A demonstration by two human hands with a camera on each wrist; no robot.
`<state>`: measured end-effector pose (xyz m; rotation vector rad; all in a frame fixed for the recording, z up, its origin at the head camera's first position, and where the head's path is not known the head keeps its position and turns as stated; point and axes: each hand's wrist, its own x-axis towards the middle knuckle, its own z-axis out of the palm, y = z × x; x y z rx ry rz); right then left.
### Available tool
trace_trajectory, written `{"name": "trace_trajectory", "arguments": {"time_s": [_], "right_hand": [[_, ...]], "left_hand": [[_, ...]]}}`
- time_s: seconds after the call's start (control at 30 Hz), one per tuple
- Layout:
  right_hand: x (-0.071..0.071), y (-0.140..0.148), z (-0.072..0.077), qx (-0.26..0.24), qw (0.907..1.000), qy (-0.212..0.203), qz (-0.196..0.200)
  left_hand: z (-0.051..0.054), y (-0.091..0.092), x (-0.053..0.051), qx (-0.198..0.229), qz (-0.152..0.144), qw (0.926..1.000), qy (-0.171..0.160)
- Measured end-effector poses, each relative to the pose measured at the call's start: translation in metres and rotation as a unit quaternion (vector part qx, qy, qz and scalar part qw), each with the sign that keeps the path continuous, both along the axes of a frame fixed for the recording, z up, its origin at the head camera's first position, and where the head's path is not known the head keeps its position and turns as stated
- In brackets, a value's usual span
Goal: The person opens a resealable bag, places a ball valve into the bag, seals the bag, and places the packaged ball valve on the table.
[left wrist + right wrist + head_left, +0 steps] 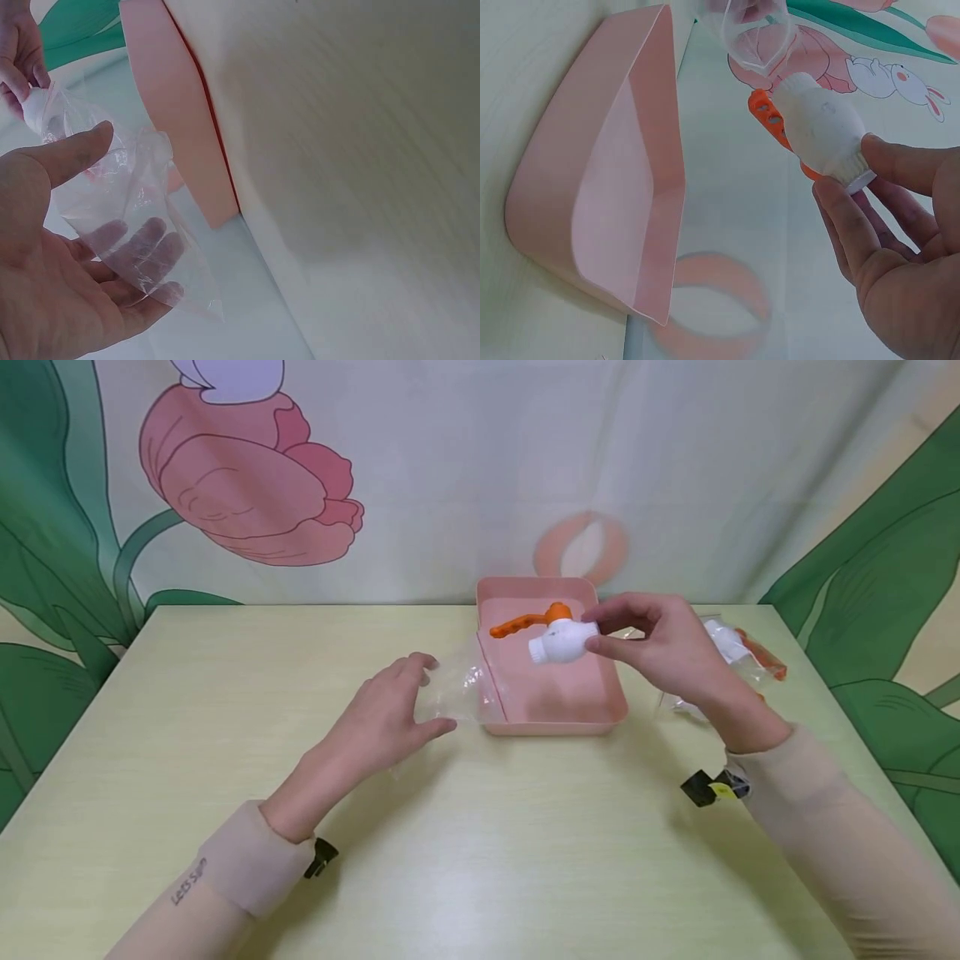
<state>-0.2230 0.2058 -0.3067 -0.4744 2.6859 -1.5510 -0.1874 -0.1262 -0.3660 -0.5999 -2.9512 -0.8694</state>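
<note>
My right hand [663,643] pinches one end of a white plastic ball valve [566,642] with an orange lever handle [519,625]. It holds the valve above the pink tray, threaded end toward the left. My left hand [382,706] curves loosely round a clear zip bag [457,689], thumb and fingertips well apart. In the left wrist view, the thumb [79,154] lies in front of the bag [142,202] and the fingers show through the film. In the right wrist view, the bag's mouth [761,45] faces the valve [825,127], close to its threaded end.
A shallow pink tray [551,706] stands at the table's back edge, under the bag and valve. To its right, partly behind my right wrist, lie clear bags [738,652] with white and orange parts. A printed curtain [450,485] hangs behind the pale table [480,843].
</note>
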Motion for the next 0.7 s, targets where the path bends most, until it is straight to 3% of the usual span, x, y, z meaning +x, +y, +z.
{"name": "trace_trajectory", "arguments": {"time_s": [0.47,0.7], "right_hand": [[0.0072,0.0032,0.0045,-0.043,0.9971,-0.018,0.06],[0.0067,0.0029,0.0012,-0.044,0.9952,-0.006,0.088]], "left_hand": [[0.0022,-0.0049,-0.0043,0.005,0.003,0.9999,-0.012],[0.0041,-0.003,-0.0033,0.024,-0.018,0.9994,-0.019]]}}
